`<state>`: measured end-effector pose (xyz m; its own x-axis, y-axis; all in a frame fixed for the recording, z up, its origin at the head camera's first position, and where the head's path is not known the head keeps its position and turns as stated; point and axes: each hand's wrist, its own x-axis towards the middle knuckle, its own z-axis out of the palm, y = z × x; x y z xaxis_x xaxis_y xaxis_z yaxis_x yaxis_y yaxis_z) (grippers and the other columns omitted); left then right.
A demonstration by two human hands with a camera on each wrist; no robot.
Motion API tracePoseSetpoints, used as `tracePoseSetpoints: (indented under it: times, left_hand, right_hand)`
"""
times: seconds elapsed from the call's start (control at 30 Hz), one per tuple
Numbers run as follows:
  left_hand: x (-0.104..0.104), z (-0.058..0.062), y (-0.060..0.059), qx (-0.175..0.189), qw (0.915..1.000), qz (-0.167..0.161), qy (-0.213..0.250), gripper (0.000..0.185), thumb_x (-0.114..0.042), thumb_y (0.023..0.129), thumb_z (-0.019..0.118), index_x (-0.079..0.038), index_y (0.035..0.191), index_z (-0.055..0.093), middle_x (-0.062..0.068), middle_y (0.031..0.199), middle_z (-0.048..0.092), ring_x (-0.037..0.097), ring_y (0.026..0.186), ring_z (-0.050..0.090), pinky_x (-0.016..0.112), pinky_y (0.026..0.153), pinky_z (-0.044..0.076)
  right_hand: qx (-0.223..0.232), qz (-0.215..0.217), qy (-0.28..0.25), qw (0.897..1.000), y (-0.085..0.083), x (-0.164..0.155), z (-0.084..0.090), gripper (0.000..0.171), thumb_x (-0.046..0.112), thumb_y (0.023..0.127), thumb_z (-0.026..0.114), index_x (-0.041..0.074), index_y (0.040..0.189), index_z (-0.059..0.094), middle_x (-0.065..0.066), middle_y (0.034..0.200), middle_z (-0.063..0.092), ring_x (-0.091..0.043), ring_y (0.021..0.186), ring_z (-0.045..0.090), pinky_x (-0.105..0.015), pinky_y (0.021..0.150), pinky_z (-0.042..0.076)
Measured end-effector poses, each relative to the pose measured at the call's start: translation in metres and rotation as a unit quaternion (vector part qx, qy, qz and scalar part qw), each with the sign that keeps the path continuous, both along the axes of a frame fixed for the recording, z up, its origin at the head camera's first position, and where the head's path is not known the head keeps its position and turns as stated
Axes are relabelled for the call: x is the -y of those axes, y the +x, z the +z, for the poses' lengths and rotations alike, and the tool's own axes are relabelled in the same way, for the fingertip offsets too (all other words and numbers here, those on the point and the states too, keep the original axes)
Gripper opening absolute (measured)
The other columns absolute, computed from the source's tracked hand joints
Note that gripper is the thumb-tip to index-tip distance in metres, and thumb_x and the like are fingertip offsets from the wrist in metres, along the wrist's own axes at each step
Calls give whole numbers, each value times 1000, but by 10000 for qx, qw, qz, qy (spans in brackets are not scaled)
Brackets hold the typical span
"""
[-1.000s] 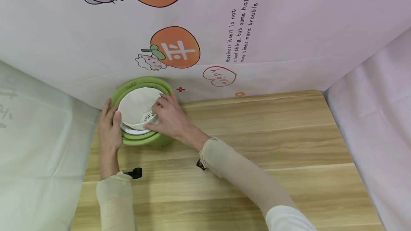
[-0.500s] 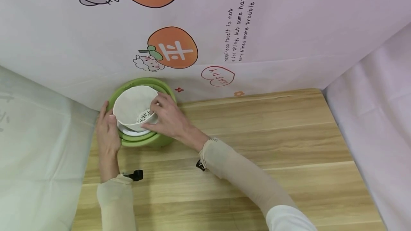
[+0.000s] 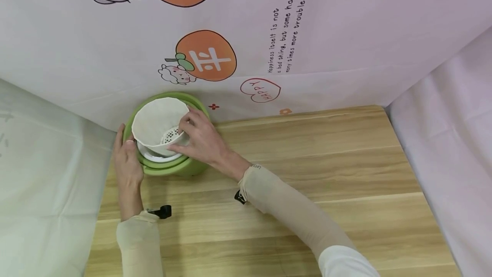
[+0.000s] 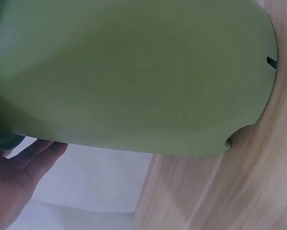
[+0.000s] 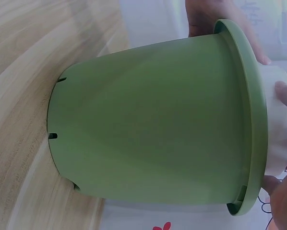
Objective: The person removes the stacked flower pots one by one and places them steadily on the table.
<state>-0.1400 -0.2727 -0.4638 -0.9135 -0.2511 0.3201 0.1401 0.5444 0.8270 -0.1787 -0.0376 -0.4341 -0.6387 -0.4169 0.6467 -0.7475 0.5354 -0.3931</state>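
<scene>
Scene: a green pot [image 3: 169,166] stands at the far left corner of the wooden counter [image 3: 307,170], close against a printed cloth backdrop [image 3: 269,33].
Right hand [image 3: 201,140]: fingers and thumb pinch the near rim of a white perforated inner basket [image 3: 155,123], holding it tilted and partly raised out of the pot; the grip is clamped on that rim, probably to steer the basket clear of the pot's mouth.
Left hand [image 3: 127,163]: set against the pot's left side, with the thumb up at the basket's edge; it seems to steady the pot so it does not slide. Whether the fingers curl round the wall cannot be told, as the left wrist view shows only the palm beside the green wall.
Pot: in the right wrist view its tapered body [image 5: 148,124] shows slots near the base and a broad lip; a second white ring [image 3: 161,156] sits inside, under the basket.
Basket contents: nothing visible inside; small holes mark its floor.
Sleeves: beige covers on both forearms.
</scene>
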Motion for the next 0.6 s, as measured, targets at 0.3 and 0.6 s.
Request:
tracePoseSetpoints:
  times: [0.3, 0.6]
  left_hand:
    - [-1, -2, 2, -23, 9998, 142, -111, 89, -75, 93, 31, -3, 139, 56, 9, 159, 34, 28, 146, 26, 45, 120, 14]
    - [0, -3, 2, -212, 9992, 111, -331, 79, -70, 96, 34, -10, 145, 51, 17, 153, 41, 36, 143, 32, 51, 120, 17]
  right_hand:
    - [-187, 74, -247, 9995, -2, -4, 3, 45, 47, 69, 89, 10, 80, 66, -5, 96, 62, -23, 110, 60, -32, 119, 25]
    - [-281, 151, -327, 9990, -3, -5, 7, 46, 50, 72, 86, 8, 81, 68, -6, 97, 62, -29, 120, 56, -35, 119, 27]
